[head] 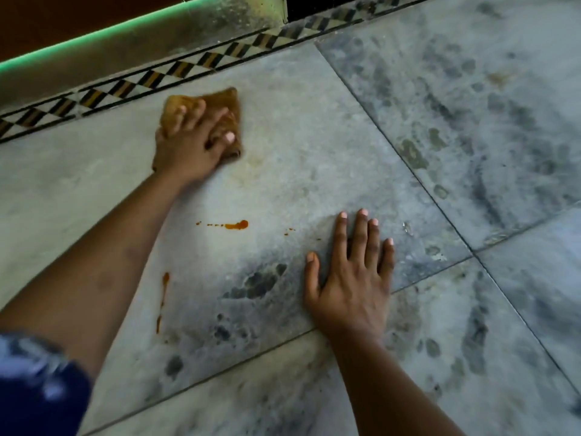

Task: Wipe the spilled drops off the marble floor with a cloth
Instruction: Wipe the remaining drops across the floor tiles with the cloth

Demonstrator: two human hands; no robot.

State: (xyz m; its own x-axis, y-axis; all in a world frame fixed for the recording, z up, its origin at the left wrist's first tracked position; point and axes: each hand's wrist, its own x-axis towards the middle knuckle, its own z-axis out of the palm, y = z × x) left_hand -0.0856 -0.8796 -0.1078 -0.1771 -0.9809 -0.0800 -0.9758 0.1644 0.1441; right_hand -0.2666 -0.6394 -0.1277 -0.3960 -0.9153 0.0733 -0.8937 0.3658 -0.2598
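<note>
Orange-brown cloth [227, 101] lies bunched on the marble floor [314, 136], near the patterned border strip [151, 78], with the left hand [188, 146] pressing down on it, fingers curled over its folds. The right hand [352, 287] lies flat on the floor, fingers straight and spread. Between the two arms sit reddish-orange drops [237, 225], well apart from the cloth, and a thin streak [164, 294] beside the left forearm.

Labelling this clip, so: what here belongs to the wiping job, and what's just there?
Job: cloth, left hand gripping it, orange drops, orange streak, marble floor.
Just there: right hand flat on floor, patterned border, green strip, blue sleeve.
</note>
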